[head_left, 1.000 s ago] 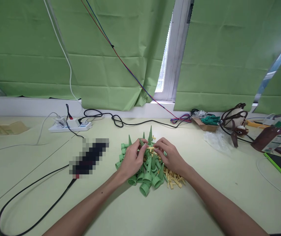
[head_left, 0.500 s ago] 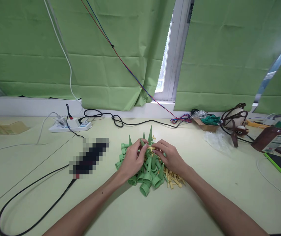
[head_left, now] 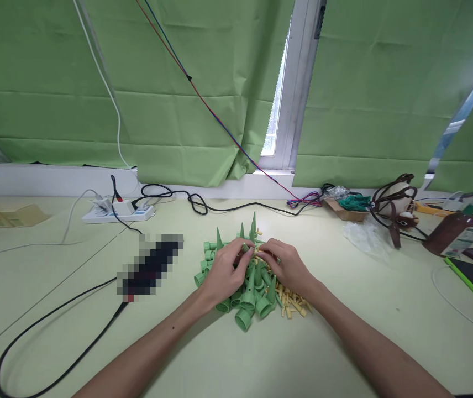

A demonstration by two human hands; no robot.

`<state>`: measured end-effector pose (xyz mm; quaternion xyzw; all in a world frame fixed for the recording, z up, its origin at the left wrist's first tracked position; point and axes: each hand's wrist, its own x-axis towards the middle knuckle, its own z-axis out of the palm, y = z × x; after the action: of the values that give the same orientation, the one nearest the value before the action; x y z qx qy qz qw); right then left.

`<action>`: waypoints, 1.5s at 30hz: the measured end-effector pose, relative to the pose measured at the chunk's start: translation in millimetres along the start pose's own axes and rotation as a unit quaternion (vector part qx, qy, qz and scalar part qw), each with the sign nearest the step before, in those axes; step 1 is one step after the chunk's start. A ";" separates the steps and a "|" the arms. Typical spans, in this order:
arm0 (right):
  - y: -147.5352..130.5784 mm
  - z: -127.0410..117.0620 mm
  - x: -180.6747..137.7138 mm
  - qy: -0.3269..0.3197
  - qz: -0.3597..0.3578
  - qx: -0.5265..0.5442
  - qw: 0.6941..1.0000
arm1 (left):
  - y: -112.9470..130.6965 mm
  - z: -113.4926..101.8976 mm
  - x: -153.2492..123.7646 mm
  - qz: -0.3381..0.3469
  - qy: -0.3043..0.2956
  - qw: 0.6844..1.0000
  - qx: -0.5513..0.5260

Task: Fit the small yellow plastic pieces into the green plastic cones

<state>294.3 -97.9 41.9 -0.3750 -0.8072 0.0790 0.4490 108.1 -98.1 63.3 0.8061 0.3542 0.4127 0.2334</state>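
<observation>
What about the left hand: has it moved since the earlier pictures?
Yes, slightly. Judged against the fixed window frame, the left hand has shifted a little to the right and lower in the picture.

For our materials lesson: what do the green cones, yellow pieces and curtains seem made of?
Green cones: probably plastic, matte, smooth and evenly coloured.
Yellow pieces: likely plastic, evenly coloured, but too small for certainty.
Curtains: apparently fabric, faintly sheeny, showing soft folds and creases.
</observation>
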 end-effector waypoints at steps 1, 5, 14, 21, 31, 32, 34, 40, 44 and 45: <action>0.3 0.5 -0.4 -0.001 0.003 -0.001 1.000 | -0.2 0.1 0.1 0.006 -0.001 1.000 0.003; 2.8 2.9 -2.1 -0.006 0.013 -0.008 1.000 | -1.1 0.0 0.1 0.027 -0.006 1.000 0.009; 4.2 6.3 -3.1 -0.012 0.030 -0.038 0.999 | -4.4 0.6 -2.5 0.039 -0.004 0.999 0.010; 2.8 6.6 -2.7 -0.011 0.038 -0.034 0.999 | -7.1 -2.3 -3.5 0.091 -0.008 0.996 -0.001; -3.7 4.9 -0.1 0.089 0.041 -0.008 0.995 | -6.3 -4.6 -5.7 0.088 0.052 0.993 -0.054; -4.8 4.7 -0.1 0.102 0.041 -0.006 0.994 | -6.3 -4.0 -5.3 0.081 0.068 0.992 -0.065; -6.5 4.3 0.0 0.122 0.043 -0.003 0.992 | -5.3 -3.6 -4.2 0.071 0.094 0.990 -0.074; -9.2 3.6 0.5 0.184 0.034 0.003 0.982 | 2.3 -6.2 -0.4 0.046 0.120 0.992 -0.016; -11.2 2.8 1.1 0.225 0.026 -0.001 0.974 | 4.1 -5.7 0.6 0.044 0.113 0.993 -0.011; -11.6 2.6 1.1 0.230 0.023 0.000 0.973 | 3.7 -5.4 0.5 0.043 0.108 0.993 -0.012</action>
<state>285.7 -104.8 46.5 -0.4014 -0.6733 0.0009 0.6208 105.2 -99.6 69.0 0.7684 0.3374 0.5114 0.1850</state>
